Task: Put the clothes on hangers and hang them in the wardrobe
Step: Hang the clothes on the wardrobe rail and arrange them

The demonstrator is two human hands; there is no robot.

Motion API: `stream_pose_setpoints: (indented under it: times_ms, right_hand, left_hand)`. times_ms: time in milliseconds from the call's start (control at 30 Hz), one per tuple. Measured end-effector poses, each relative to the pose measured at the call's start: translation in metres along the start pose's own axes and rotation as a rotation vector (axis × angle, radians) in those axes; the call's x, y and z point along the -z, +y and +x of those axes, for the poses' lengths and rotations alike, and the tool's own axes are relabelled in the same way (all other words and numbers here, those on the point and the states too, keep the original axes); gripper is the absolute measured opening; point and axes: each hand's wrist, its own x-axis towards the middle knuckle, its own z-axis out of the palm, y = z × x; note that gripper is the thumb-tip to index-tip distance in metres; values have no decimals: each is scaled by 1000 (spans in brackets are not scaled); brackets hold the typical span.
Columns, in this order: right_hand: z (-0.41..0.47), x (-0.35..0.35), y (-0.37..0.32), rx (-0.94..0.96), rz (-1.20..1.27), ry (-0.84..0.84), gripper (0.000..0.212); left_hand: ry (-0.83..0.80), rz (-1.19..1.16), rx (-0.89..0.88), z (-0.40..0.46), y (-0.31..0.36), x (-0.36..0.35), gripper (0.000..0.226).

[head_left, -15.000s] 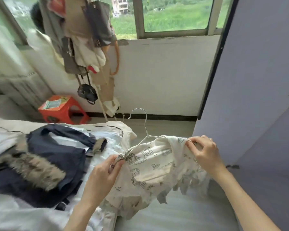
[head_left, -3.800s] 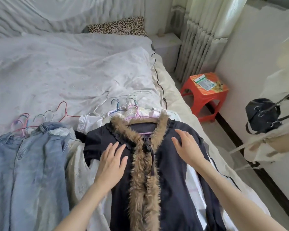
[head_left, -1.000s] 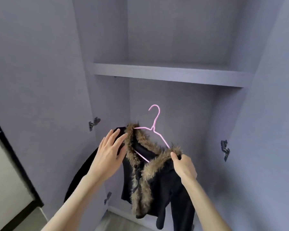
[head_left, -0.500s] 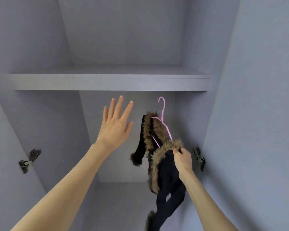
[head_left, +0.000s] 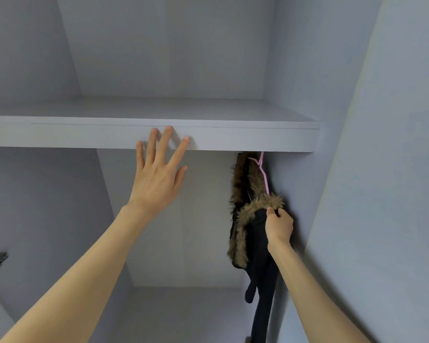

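Right hand [head_left: 279, 226] pinches furry coat [head_left: 254, 243]; hook likely hidden.

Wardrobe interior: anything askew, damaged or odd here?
Nothing damaged. The coat on its pink hanger is bunched against the right wall, the hook hidden behind the shelf, right hand gripping its fur collar, so whether it hangs properly cannot be told.

Soft, even, dim-grey light; faint shadows, wide-angle bending at edges, slight blur.
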Motion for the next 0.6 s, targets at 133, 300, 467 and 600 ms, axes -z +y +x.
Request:
stream_pose_setpoints:
  times_ms: [133, 300, 467, 600]
  right_hand:
    - [16, -8, -3, -3, -10, 37, 36]
    - [26, -16, -13, 40, -1, 62, 36]
    - [42, -24, -28, 40, 54, 62, 34]
    - [50, -27, -30, 21, -15, 57, 28]
  left_hand:
    - [-5, 43, -5, 0, -6, -5, 53]
    - [4, 48, -22, 0, -12, -8, 55]
    - [11, 31, -17, -1, -12, -13, 60]
    - [22, 22, -14, -1, -13, -15, 60]
